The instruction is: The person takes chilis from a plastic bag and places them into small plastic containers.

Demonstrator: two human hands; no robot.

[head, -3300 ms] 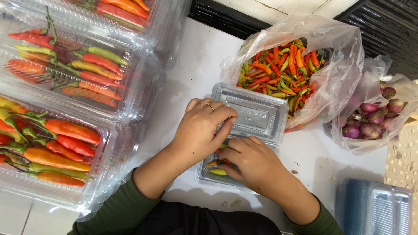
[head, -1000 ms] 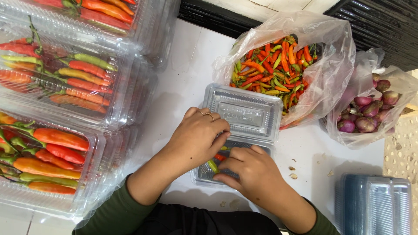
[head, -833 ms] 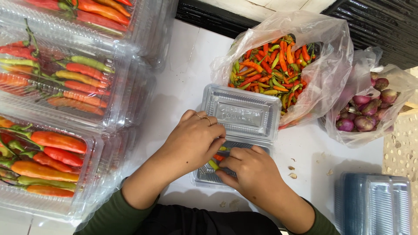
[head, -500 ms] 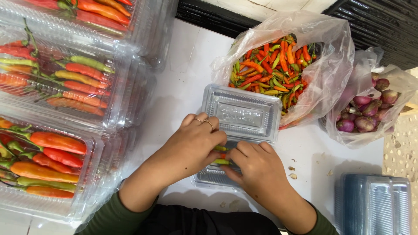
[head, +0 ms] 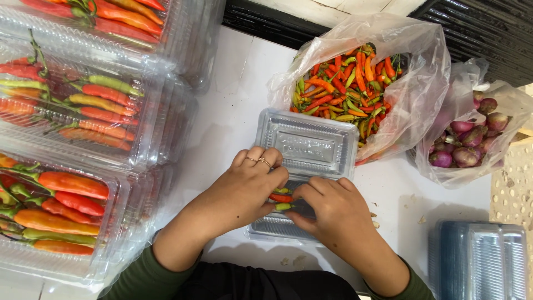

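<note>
A clear plastic clamshell container (head: 308,145) lies open on the white table, its lid tipped back toward the bags. Both hands are over its tray. My left hand (head: 240,191), with rings on two fingers, curls down onto the tray's left side, and its fingertips are hidden. My right hand (head: 328,214) bends in from the right, thumb and fingers pinching at small red and green chilies (head: 281,199) that lie in the tray between the two hands. The fingers of both hands nearly meet.
An open plastic bag of small mixed chilies (head: 350,83) sits just behind the container, with a bag of shallots (head: 469,144) to its right. Several clear boxes of large chilies (head: 83,105) are stacked on the left. A stack of empty containers (head: 480,261) stands at bottom right.
Both hands have stayed over the tray and drawn closer together. The left hand's fingers have curled further in toward the right hand. The lid stays open.
</note>
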